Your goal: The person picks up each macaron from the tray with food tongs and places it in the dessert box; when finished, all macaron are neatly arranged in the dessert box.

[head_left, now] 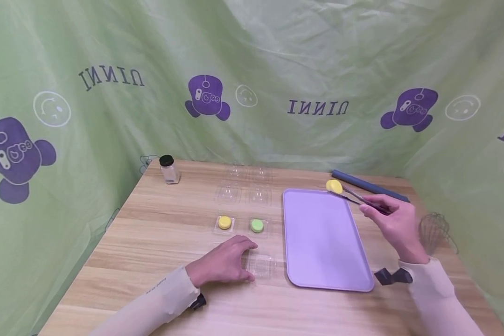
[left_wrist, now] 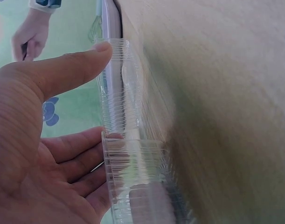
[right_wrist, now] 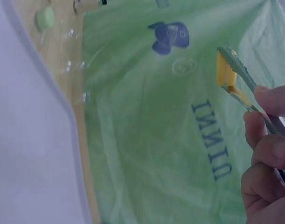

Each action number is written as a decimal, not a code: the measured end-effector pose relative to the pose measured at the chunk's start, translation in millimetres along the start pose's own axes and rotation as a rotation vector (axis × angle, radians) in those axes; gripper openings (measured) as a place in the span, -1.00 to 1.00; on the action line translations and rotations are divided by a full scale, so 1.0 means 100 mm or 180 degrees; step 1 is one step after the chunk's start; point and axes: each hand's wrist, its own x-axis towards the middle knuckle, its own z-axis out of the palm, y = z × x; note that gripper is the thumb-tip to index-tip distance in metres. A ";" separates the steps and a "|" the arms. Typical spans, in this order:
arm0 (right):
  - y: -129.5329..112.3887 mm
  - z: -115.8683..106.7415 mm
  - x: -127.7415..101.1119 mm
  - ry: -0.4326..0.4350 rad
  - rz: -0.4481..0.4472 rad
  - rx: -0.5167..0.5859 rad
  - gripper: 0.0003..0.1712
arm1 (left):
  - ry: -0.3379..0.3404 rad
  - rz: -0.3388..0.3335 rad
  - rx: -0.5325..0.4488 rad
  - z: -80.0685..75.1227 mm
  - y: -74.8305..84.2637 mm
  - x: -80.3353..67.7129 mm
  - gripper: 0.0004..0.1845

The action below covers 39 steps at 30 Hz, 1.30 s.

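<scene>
Working with both hands around the purple tray (head_left: 321, 242) on a wood-grain tabletop (head_left: 151, 242). Holding metal tongs (right_wrist: 245, 75) in the right hand (head_left: 396, 224), closing the tips narrowly on a yellow macaron (head_left: 335, 187) in the air at the tray's far right corner. Spreading the left hand (head_left: 227, 261) in a wide grip, touching the rim of a clear container (head_left: 260, 266) with the thumb, just left of the tray's near half. Seeing a green macaron (head_left: 257, 226) and a second yellow one (head_left: 224, 222) in clear packs left of the tray; spotting domed clear packs (head_left: 258, 193) behind those, left of the tray's far end. Noting a whisk (head_left: 433, 228) right of the tray.
</scene>
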 end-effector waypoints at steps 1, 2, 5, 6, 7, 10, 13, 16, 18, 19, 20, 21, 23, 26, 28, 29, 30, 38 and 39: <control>-0.05 0.04 0.00 -0.0026 -0.0058 0.0038 -0.71 | 0.0001 0.0004 0.0008 0.00 0.00 0.00 -0.14; -0.09 0.07 0.00 -0.0055 -0.0117 0.0085 -0.72 | 0.0005 0.0016 0.0019 0.00 0.00 0.00 -0.14; -0.20 0.20 0.00 -0.0175 -0.0326 0.0226 -0.73 | 0.0014 0.0045 0.0047 0.01 0.00 0.00 -0.14; -0.23 0.24 0.00 -0.0236 -0.0395 0.0254 -0.74 | 0.0015 0.0050 0.0060 0.01 0.00 0.00 -0.14; -0.26 0.28 -0.01 -0.0306 -0.0459 0.0278 -0.74 | 0.0018 0.0058 0.0063 0.01 -0.01 0.01 -0.14; -0.33 0.40 -0.03 -0.0607 -0.0632 0.0409 -0.74 | 0.0033 0.0072 0.0077 0.00 -0.01 0.02 -0.15; -0.36 0.52 -0.07 -0.1021 -0.0761 0.0504 -0.74 | 0.0057 0.0093 0.0083 0.00 -0.01 0.03 -0.16; -0.35 0.67 -0.13 -0.1428 -0.0873 0.0581 -0.75 | 0.0073 0.0106 0.0095 0.00 -0.01 0.03 -0.16; -0.31 0.77 -0.17 -0.1646 -0.0916 0.0595 -0.78 | 0.0074 0.0097 0.0089 0.00 -0.01 0.03 -0.16; -0.30 0.83 -0.20 -0.1732 -0.0920 0.0588 -0.79 | 0.0072 0.0087 0.0084 0.00 -0.02 0.02 -0.16; -0.28 0.88 -0.23 -0.1802 -0.0915 0.0570 -0.80 | 0.0069 0.0078 0.0075 0.00 -0.02 0.02 -0.16; -0.27 0.92 -0.26 -0.1865 -0.0900 0.0548 -0.81 | 0.0066 0.0066 0.0067 0.00 -0.02 0.02 -0.16; -0.23 1.01 -0.31 -0.1964 -0.0839 0.0482 -0.82 | 0.0057 0.0054 0.0052 0.00 -0.02 0.01 -0.15; -0.18 1.12 -0.38 -0.2077 -0.0774 0.0370 -0.82 | 0.0053 0.0050 0.0057 0.01 -0.02 0.00 -0.15; -0.14 1.17 -0.41 -0.2137 -0.0769 0.0298 -0.83 | 0.0046 0.0046 0.0058 0.01 -0.01 0.00 -0.16; -0.12 1.19 -0.43 -0.2161 -0.0783 0.0261 -0.83 | 0.0042 0.0043 0.0053 0.01 -0.01 0.00 -0.16; -0.10 1.21 -0.44 -0.2178 -0.0803 0.0217 -0.82 | 0.0036 0.0041 0.0049 0.01 -0.01 0.00 -0.16; -0.02 1.34 -0.49 -0.2228 -0.1017 -0.0166 -0.84 | -0.0003 0.0029 0.0045 0.00 0.00 0.01 -0.16; -0.01 1.35 -0.50 -0.2228 -0.1035 -0.0187 -0.84 | -0.0001 0.0034 0.0050 0.00 0.00 0.01 -0.16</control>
